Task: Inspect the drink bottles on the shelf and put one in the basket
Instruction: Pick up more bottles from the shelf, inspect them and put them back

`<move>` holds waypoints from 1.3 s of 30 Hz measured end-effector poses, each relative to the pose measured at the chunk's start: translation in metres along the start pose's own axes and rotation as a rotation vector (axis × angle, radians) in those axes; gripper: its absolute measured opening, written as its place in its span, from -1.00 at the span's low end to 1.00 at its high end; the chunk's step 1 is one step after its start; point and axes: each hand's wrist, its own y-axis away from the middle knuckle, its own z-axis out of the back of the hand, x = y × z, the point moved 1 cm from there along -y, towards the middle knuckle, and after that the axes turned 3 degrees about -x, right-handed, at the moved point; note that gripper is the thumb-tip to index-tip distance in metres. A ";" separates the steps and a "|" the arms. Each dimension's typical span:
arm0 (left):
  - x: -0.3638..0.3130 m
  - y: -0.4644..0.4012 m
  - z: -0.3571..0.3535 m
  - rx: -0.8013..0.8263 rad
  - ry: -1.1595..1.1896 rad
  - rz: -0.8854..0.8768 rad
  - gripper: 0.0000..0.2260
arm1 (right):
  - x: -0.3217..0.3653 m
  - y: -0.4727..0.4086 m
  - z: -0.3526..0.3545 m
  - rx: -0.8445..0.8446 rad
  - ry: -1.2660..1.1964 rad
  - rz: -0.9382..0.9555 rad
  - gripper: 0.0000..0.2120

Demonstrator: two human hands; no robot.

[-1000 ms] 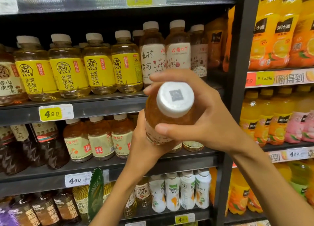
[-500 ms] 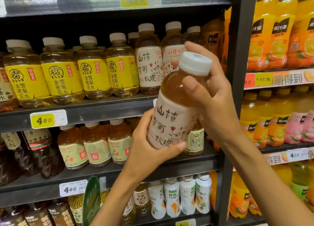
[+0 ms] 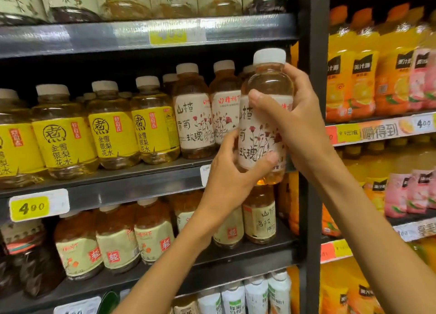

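the person holds one drink bottle (image 3: 264, 134) up in front of the shelf (image 3: 122, 184), upright, at the right end of the middle row and just beside the dark upright post (image 3: 313, 124). the left hand (image 3: 232, 172) wraps the lower part of it, thumb across the front of the label near the base. the right hand (image 3: 295, 122) curls round the upper half from the right side, thumb lying over the shoulder just above the label. both hands grip it; neither is spread wide.

the bottle is clear plastic, squat and round-shouldered, with a white ribbed screw cap (image 3: 269, 56) and pale amber liquid filling it almost to the neck. a matte cream label with black brush lettering and small red flowers runs round the waist. full like that, it probably has some weight but looks easy for one hand. the walls are likely thin enough to give a little under a squeeze, though not fragile. the bare shoulder looks smooth and could be slippery; the label band looks like the surer place to hold, as does the narrowing under the cap.

two matching bottles (image 3: 194, 115) stand on the shelf just to its left, then a row of yellow-labelled bottles (image 3: 111, 129) with paler liquid. a yellow price tag (image 3: 31, 207) sits on the shelf edge. orange juice bottles (image 3: 354, 77) fill the next bay to the right. no basket is in view, so the bottle is not yet put away; this looks like the inspecting step.
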 end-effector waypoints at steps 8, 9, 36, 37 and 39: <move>0.005 -0.033 -0.013 -0.165 -0.216 -0.131 -0.51 | -0.025 -0.031 -0.009 -0.115 0.195 0.182 -0.36; 0.007 -0.032 -0.018 -0.193 -0.223 -0.137 -0.52 | -0.029 -0.032 -0.010 -0.122 0.212 0.188 -0.34; -0.003 -0.053 -0.007 -0.317 -0.739 -0.241 -0.58 | -0.072 -0.060 -0.010 -0.065 0.448 0.036 -0.39; -0.009 -0.059 -0.002 -0.363 -0.788 -0.283 -0.59 | -0.073 -0.061 -0.011 -0.073 0.440 0.030 -0.40; -0.021 -0.076 0.008 -0.441 -0.963 -0.359 -0.61 | -0.076 -0.061 -0.012 -0.092 0.424 0.034 -0.41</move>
